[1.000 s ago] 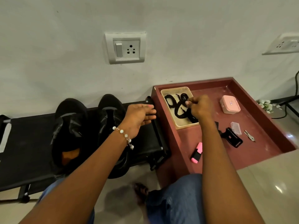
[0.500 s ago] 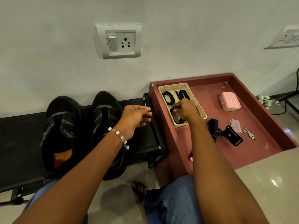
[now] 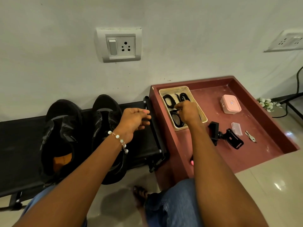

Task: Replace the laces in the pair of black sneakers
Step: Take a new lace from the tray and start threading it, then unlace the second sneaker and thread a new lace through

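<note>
The black laces (image 3: 170, 102) lie coiled in the beige tray (image 3: 203, 117) at the 11 o'clock corner of the maroon table (image 3: 246, 151). The right hand (image 3: 188, 112) reaches into the tray, fingers curled on a lace loop. The left hand (image 3: 134, 120) hovers with loosely bent fingers holding nothing, near the bench (image 3: 19, 145) edge. Both black sneakers (image 3: 105, 122) stand at 9 o'clock on the bench. A pink box (image 3: 230, 104) sits at 3 o'clock, well apart.

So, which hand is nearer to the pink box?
The right. The right hand is in the beige tray of black laces, left of the pink box. The left hand hovers farther left, beside the sneakers.
</note>
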Tool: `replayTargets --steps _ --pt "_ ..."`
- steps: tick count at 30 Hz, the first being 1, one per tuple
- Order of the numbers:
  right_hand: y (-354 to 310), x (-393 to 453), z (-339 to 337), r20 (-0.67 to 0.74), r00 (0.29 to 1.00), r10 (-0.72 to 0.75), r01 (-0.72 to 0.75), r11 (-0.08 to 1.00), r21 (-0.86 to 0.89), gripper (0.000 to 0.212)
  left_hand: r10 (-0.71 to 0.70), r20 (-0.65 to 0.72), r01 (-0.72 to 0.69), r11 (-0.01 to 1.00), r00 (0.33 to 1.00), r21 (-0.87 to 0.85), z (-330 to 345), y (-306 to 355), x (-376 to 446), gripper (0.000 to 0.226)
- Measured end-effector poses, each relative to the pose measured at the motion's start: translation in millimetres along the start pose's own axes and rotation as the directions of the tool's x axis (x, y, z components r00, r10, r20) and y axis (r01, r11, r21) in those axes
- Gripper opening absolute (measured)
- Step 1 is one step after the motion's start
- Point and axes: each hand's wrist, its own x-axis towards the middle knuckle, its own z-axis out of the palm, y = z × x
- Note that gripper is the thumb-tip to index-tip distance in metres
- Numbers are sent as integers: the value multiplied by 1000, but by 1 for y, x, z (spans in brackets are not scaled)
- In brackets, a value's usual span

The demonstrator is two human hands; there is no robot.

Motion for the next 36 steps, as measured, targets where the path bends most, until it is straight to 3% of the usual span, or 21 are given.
replayTargets --steps 4,6,8,14,22,25,27,29,32,36 --pt "0 4 -15 -273 958 87 -56 991 119 22 30 -20 -30 999 999 24 -3 0 5 15" --pt "3 12 -18 -340 927 159 -122 985 125 19 75 -64 -70 995 995 68 -6 1 11 13" --pt "3 20 -14 -342 921 184 -165 983 83 19 129 -102 -118 987 986 111 -8 3 19 13" --pt "0 37 1 -266 955 128 -209 929 -307 34 212 -105 -192 966 972 174 -3 4 38 14" --pt "1 38 10 -300 953 39 -170 889 -424 14 195 -106 -180 974 975 137 6 1 48 13" --pt "0 40 2 -375 919 119 -224 941 -252 18 198 -90 -186 974 976 129 6 2 43 12" --pt "-2 42 -11 -381 893 241 -243 969 44 17 203 -90 -193 975 975 111 4 4 40 13" --pt "-11 37 -26 -282 904 321 -194 896 398 26 215 -88 -207 974 973 89 2 8 35 14" --pt "-39 11 -46 -176 949 262 -88 755 650 21 248 -80 -246 969 965 39 -5 19 24 12" --pt "-84 -27 -51 -62 995 74 -9 709 705 19 306 -112 -311 950 945 -33 -28 35 -1 11"
